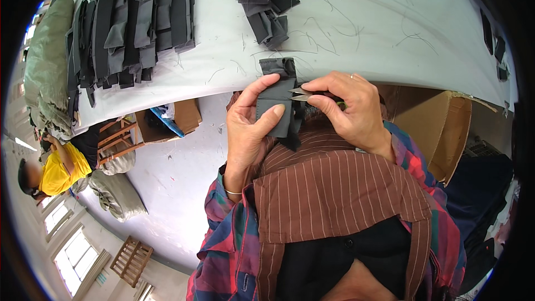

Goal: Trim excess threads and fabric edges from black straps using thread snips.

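My left hand (246,124) pinches a dark grey strip of folded, stitched fabric (272,101), its thumb on the front face and its fingers behind. The strip's upper end lies by the table's near edge, and its lower end hangs over my striped brown apron (334,189). My right hand (355,106) is closed around small thread snips (299,96), whose pointed blades sit a little apart at the strip's right edge. Whether the blades touch a thread is too small to tell. The snips' rear part is hidden by my fingers.
The white-covered table (217,28) carries a row of dark fabric strips (134,28) at left, a pile of strips (267,0) in the middle and loose threads. A cardboard box (437,128) stands under it at right. A person in yellow (64,170) is at far left, near stuffed sacks (114,192).
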`<state>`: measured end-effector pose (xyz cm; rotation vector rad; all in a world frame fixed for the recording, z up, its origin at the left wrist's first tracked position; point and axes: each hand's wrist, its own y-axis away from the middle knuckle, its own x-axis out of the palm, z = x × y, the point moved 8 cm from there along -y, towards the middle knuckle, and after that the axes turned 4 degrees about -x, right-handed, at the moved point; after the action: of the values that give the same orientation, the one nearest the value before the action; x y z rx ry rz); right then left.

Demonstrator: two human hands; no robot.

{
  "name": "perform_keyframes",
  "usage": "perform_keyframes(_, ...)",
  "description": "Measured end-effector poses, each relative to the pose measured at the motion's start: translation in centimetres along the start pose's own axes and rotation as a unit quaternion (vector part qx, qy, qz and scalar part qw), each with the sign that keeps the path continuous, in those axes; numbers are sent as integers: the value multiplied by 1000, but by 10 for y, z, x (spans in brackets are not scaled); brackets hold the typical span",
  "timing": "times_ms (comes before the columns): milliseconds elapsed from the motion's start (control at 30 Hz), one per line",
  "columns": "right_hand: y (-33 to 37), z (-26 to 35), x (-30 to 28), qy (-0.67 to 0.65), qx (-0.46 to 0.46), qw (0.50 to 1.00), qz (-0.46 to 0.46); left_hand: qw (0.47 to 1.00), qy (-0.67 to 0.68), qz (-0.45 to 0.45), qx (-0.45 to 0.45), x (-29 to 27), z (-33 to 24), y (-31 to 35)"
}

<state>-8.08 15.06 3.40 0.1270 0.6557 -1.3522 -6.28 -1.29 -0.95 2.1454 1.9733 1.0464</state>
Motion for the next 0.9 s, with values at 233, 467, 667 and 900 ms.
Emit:
perform_keyframes(233, -3, 12, -2, 87, -64, 994, 1, 1000, 5, -6, -18, 0, 2, -1)
perform_keyframes(467, -2, -8, -12, -10, 35, 999, -16, 1000, -14, 16, -3, 3, -3, 1)
perform_keyframes(667, -11, -6, -18, -154, 71, 982, -85, 1000, -10, 15, 14, 5, -8, 1)
perform_keyframes(900, -29, 20, -10, 111, -94, 989, -13, 993, -88, 54, 59, 31, -15, 7)
